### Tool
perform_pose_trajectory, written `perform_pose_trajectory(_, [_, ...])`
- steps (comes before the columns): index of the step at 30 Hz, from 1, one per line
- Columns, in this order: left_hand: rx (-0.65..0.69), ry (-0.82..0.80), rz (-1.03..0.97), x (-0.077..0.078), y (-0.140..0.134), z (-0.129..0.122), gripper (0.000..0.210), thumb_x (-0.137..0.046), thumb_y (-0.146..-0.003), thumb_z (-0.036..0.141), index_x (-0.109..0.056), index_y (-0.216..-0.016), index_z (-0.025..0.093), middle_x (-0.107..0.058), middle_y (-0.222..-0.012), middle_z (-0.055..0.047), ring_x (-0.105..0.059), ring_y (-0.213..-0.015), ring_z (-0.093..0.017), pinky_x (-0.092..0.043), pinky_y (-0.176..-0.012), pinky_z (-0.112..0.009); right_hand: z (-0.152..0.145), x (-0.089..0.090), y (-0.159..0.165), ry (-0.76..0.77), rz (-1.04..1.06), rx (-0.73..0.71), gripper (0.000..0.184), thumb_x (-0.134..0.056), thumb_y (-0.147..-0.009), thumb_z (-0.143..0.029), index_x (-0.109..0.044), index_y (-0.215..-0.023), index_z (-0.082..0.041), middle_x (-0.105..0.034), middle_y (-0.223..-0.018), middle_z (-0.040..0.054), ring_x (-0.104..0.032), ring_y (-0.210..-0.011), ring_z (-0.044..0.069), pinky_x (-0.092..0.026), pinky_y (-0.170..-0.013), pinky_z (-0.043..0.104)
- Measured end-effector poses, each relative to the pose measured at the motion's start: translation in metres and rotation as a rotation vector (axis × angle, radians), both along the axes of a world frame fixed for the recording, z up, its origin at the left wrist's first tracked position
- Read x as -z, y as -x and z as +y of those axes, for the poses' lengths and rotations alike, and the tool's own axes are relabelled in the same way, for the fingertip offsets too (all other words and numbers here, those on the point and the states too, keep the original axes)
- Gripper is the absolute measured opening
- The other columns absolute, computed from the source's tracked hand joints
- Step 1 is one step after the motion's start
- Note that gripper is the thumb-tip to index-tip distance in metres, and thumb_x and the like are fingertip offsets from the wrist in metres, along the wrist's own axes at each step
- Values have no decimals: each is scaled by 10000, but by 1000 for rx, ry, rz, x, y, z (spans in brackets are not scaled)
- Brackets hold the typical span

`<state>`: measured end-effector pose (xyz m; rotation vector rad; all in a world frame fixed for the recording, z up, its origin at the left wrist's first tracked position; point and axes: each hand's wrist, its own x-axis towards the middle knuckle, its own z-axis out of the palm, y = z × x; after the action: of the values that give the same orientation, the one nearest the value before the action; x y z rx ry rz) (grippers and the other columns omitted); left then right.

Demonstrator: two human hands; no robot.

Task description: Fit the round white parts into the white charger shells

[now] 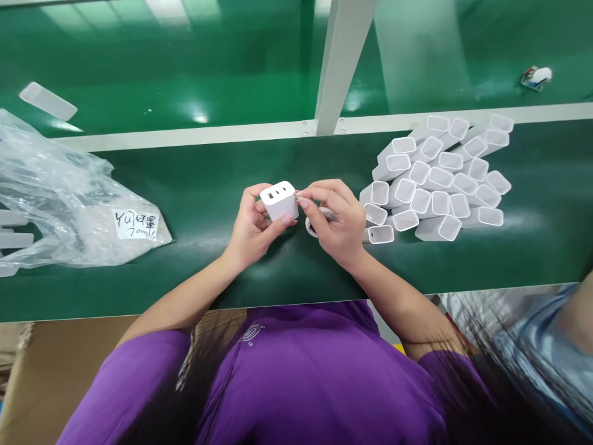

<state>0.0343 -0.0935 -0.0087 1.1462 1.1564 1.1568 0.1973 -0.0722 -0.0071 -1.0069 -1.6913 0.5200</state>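
Note:
A white USB wall charger point(283, 207) sits in my left hand point(254, 225), whose fingers and thumb are wrapped round its lower left side. Its top face, with several dark port slots, is turned up. At the charger's right edge, the thumb and forefinger of my right hand point(336, 222) are pinched together; whatever is between them is too small to make out. Partly hidden beneath this hand is a white ring-shaped coil point(311, 227); whether the fingers hold it, I cannot tell.
Many white open-ended sleeves point(430, 179) lie clustered on the green table point(208, 185) at right. A clear plastic bag point(78, 204) with a handwritten label is at left. Behind stands a white upright post point(345, 62). A small part point(537, 78) lies far right.

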Motion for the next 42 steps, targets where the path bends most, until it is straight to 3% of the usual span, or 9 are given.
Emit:
perform_pose_trajectory(7, [14, -62, 56, 6, 1, -4, 536, -772, -798, 469, -389, -1114, 266, -625, -1318, -109, -651, -1195, -241, -619, -821, -315, -1, 0, 0, -101, -41, 63, 137, -584, -975, -246, -716, -942, -227, -684, -910, 38, -658, -830, 149, -586, -739, 293])
perform_pose_trajectory(12, [-2, -112, 140, 7, 1, -6, 513, -748, -828, 451, -386, -1136, 259, -621, -1333, -108, -677, -1147, -222, -615, -801, -302, 0, 1, 1, -170, -5, 54, 135, -582, -971, -205, -712, -949, -230, -683, -912, 29, -657, -817, 138, -583, -731, 280])
perform_pose_trajectory(17, [-62, -161, 255, 5, -1, -7, 495, -768, -813, 417, -415, -1122, 263, -632, -1313, -92, -682, -1137, -226, -624, -758, -297, -2, 3, 2, -117, -56, 94, 152, -571, -982, -260, -714, -937, -236, -679, -899, 36, -658, -803, 146, -592, -713, 293])
perform_pose_trajectory(22, [-160, -276, 321, 13, -1, -8, 556, -833, -737, 375, -468, -1138, 252, -647, -1263, -91, -690, -1129, -254, -636, -697, -303, -5, 2, 7, -98, 41, 94, 126, -597, -967, -241, -715, -927, -223, -681, -895, 35, -655, -800, 136, -586, -717, 283])
perform_pose_trajectory(28, [-154, -158, 291, 12, -4, -11, 556, -832, -732, 447, -470, -1114, 269, -646, -1299, -109, -634, -1225, -276, -634, -756, -356, -8, 3, 12, -32, 35, 132, 189, -565, -989, -307, -717, -921, -217, -679, -886, 42, -653, -789, 144, -592, -725, 304])
perform_pose_trajectory(32, [-108, -181, 208, 9, -8, -11, 559, -801, -754, 506, -425, -1084, 257, -660, -1257, -110, -630, -1239, -282, -622, -780, -356, -8, 3, 14, -82, 99, 111, 165, -579, -982, -273, -710, -905, -210, -679, -865, 31, -647, -770, 129, -580, -700, 280])
perform_pose_trajectory(38, [-102, -180, 176, 7, -11, -11, 559, -777, -765, 562, -407, -1053, 257, -661, -1163, -88, -705, -1043, -234, -602, -692, -310, -6, 4, 12, -92, 10, 143, 207, -547, -997, -299, -710, -908, -208, -693, -881, 51, -659, -791, 149, -595, -716, 295])
perform_pose_trajectory(42, [-163, -127, 187, 9, -12, -11, 612, -801, -724, 578, -405, -1070, 265, -629, -1199, -78, -678, -1096, -241, -598, -718, -315, -5, 7, 10, -60, -1, 102, 211, -511, -1015, -309, -696, -964, -220, -683, -931, 55, -666, -843, 156, -600, -763, 309])
